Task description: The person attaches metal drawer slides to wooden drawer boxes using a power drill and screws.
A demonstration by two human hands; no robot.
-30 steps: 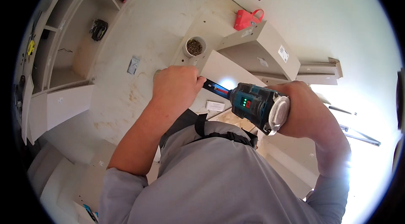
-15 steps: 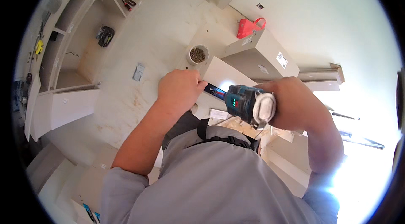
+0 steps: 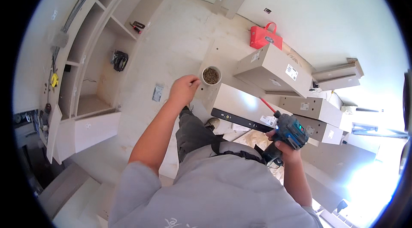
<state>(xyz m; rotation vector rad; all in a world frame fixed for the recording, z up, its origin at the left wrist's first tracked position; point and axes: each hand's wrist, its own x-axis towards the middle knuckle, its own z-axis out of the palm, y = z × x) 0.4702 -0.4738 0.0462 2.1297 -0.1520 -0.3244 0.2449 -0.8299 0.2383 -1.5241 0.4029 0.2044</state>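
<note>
Beside the tub (image 3: 211,84), left hand (image 3: 184,90) (grip indeterminate); right hand (image 3: 289,152) grips driver (image 3: 292,131); rail (image 3: 241,119) positioned, fastening apparently unfinished

White round tub (image 3: 202,77) sits just far-right of the left hand (image 3: 184,89), beside the far-left corner of the long beige box (image 3: 249,99); flat black strip (image 3: 240,119) runs along that box's near side, teal-and-black cordless driver (image 3: 293,133) in the right hand (image 3: 288,150) at its right end. Red handled bag (image 3: 262,38) stands far, behind the beige angular carcass (image 3: 265,65); beige open-shelved cabinet (image 3: 92,104) is left.
</note>
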